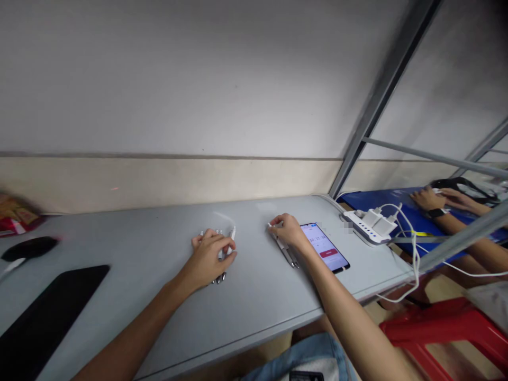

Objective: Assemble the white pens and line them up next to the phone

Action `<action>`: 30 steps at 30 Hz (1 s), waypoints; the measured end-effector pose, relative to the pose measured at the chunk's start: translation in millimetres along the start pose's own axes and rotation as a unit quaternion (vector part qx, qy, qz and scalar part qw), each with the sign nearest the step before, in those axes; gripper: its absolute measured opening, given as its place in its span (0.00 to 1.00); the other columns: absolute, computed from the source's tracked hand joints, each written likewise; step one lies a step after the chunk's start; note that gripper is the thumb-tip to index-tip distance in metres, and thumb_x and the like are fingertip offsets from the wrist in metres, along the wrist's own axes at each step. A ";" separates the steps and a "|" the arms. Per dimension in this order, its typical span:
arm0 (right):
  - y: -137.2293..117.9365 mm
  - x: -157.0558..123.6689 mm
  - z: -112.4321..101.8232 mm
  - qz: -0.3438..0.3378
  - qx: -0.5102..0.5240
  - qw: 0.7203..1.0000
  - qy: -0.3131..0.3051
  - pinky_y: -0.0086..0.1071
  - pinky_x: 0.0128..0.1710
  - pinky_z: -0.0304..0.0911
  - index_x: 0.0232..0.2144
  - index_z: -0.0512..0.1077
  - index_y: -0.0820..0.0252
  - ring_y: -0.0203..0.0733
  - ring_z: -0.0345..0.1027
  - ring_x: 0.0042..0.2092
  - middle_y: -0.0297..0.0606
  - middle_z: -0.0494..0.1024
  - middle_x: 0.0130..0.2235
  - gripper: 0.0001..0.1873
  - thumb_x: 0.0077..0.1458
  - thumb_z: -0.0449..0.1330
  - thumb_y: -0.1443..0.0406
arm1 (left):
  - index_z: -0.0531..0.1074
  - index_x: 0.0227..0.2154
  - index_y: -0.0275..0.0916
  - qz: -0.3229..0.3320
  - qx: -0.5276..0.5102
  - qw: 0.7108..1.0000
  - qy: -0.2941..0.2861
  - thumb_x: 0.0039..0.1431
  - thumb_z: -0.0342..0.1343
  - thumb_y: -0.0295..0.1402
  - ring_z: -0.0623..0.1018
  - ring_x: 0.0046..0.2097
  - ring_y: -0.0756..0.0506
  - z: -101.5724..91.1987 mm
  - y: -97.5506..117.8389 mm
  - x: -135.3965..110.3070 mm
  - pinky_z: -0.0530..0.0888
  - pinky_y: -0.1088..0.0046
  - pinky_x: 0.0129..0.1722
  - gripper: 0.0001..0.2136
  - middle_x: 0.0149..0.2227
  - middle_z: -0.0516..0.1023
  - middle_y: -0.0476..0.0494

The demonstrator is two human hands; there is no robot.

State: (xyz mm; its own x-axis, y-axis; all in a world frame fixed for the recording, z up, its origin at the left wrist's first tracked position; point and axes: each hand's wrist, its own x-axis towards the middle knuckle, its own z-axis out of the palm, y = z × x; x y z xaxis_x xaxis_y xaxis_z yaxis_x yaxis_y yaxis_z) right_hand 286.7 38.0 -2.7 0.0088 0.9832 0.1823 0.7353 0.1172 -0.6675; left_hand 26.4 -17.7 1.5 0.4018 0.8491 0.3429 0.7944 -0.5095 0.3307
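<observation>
My left hand (208, 259) pinches a white pen (232, 231) between thumb and fingers, its visible end slanting toward the wall, over a cluster of pens (221, 277) whose silver tips point at the counter's front edge. My right hand (286, 230) is nearer the other pens (283, 250); they slant from its fingertips toward the front edge, beside the phone (323, 248). Those fingers are drawn together at the far ends; I can't tell whether they grip. The grey counter (246, 307) meets the wall (198, 106); a power strip (367, 228) sits by its right edge.
</observation>
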 end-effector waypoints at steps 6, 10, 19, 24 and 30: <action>6.3 -0.6 1.3 0.007 -0.021 1.000 -0.017 0.30 0.33 0.58 0.32 0.78 0.61 0.39 0.65 0.33 0.40 0.75 0.34 0.11 0.40 0.63 0.68 | 0.73 0.31 0.45 -0.005 0.012 0.999 0.031 0.57 0.53 0.36 0.69 0.42 0.42 -2.5 -0.4 0.7 0.56 0.61 0.43 0.05 0.31 0.76 0.49; 5.8 -0.5 0.9 0.015 -0.021 1.000 -0.013 0.30 0.34 0.58 0.35 0.78 0.60 0.39 0.66 0.35 0.39 0.74 0.36 0.15 0.40 0.63 0.70 | 0.74 0.31 0.44 0.006 0.016 1.000 0.027 0.58 0.52 0.36 0.69 0.42 0.43 -0.8 -2.2 -0.1 0.56 0.62 0.42 0.06 0.31 0.76 0.49; -0.1 -1.7 -5.9 0.036 -0.007 0.999 0.008 0.32 0.37 0.59 0.35 0.77 0.61 0.41 0.67 0.37 0.42 0.74 0.37 0.13 0.45 0.63 0.64 | 0.74 0.31 0.45 -0.013 -0.004 0.999 0.032 0.58 0.52 0.37 0.70 0.41 0.43 -9.2 -0.6 2.0 0.58 0.62 0.43 0.07 0.32 0.78 0.49; -2.4 -0.6 -7.5 -0.021 0.069 0.993 0.089 0.34 0.41 0.60 0.36 0.75 0.59 0.40 0.66 0.38 0.40 0.73 0.40 0.12 0.49 0.60 0.61 | 0.75 0.32 0.44 -0.008 -0.075 0.996 0.044 0.59 0.52 0.37 0.72 0.42 0.44 -16.4 2.0 4.3 0.65 0.64 0.44 0.08 0.35 0.79 0.49; -31.0 -17.3 -0.3 -0.143 0.262 0.953 -0.044 0.31 0.38 0.61 0.46 0.72 0.52 0.40 0.67 0.45 0.39 0.73 0.49 0.17 0.52 0.61 0.59 | 0.76 0.35 0.44 0.002 -0.169 0.985 0.032 0.59 0.52 0.37 0.76 0.41 0.46 -21.5 4.1 5.3 0.71 0.69 0.41 0.08 0.37 0.79 0.49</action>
State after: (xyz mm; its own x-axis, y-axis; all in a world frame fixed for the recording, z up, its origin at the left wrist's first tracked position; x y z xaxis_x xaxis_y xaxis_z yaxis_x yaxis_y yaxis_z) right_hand 263.9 17.3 15.0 -0.2161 0.9054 0.3654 0.2597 0.4140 -0.8724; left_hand 22.0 -18.3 23.6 0.3667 0.8422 0.3952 0.5910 -0.5390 0.6002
